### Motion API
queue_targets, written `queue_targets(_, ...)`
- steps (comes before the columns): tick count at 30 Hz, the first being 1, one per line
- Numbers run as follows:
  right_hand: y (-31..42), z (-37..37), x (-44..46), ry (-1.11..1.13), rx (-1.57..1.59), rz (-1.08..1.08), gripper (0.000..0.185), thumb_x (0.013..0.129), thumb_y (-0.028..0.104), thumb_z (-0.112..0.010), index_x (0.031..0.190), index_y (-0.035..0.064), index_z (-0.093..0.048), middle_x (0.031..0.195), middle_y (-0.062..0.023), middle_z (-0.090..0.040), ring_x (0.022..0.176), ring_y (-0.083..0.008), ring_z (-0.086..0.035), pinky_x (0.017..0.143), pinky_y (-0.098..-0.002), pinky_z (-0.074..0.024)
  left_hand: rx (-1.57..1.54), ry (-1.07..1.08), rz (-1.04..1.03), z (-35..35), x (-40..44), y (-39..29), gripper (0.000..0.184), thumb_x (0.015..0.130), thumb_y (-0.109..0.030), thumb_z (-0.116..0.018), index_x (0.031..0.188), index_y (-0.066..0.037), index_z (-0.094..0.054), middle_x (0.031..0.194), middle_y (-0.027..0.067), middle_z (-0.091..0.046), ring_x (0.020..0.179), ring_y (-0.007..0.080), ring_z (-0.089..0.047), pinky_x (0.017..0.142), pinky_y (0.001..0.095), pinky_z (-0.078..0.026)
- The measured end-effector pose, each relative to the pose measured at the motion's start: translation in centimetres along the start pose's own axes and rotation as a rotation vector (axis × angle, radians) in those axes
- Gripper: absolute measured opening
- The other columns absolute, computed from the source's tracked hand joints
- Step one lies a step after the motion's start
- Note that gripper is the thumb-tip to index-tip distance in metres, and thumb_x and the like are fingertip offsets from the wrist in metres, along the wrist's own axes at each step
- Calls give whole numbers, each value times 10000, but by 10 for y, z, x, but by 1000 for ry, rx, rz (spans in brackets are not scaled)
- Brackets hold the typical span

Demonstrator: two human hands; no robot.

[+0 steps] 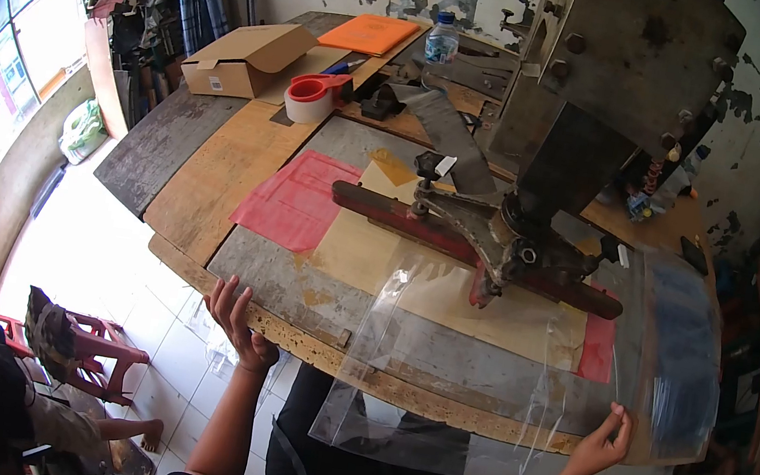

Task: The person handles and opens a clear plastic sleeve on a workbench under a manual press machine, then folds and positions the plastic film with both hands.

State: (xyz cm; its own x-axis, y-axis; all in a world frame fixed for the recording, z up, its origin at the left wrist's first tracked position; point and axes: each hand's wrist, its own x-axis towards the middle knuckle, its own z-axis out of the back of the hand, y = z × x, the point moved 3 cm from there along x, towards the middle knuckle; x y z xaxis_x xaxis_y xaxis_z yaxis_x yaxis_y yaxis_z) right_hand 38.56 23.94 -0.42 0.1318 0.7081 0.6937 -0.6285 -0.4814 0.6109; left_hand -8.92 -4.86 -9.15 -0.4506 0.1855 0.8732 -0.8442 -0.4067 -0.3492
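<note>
My right hand (601, 447) pinches the right side of a clear plastic sheet (437, 382), which lies across the table's front edge and hangs over it. My left hand (240, 327) is at the front edge, left of the sheet, its fingers apart and nothing in them. Above the sheet's far part stands a press (507, 231) with a long red bar (401, 228). Beneath the bar lie a tan sheet (354, 251) and red sheets (293, 198) on a grey metal plate (277, 277).
A stack of clear plastic sheets (686, 378) lies at the right. Toward the back left are a cardboard box (230, 61), a tape dispenser (310, 97), an orange folder (370, 34) and a water bottle (443, 40). A red stool (97, 353) and another person's leg (129, 431) are at lower left.
</note>
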Motion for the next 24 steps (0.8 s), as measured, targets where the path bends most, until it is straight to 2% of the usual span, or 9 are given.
queue_targets(4,-4,0,0,0,-3,-4,237,1049,133,-597,953,-72,-670,909,-113,-686,852,-224,-650,811,-342,-513,9,18,-18,0,-1,2,688,1053,-558,-208,1318,-33,-565,1399,240,-549,1398,442,-419,1204,613,-172)
queue_targets(24,-9,-2,-2,10,35,-20,232,1049,126,-600,938,-67,-664,911,-104,-674,856,-210,-646,803,-332,-524,-4,8,-22,-1,-2,2,684,1056,-565,-209,1333,-45,-557,1412,238,-540,1403,444,-414,1205,619,-164)
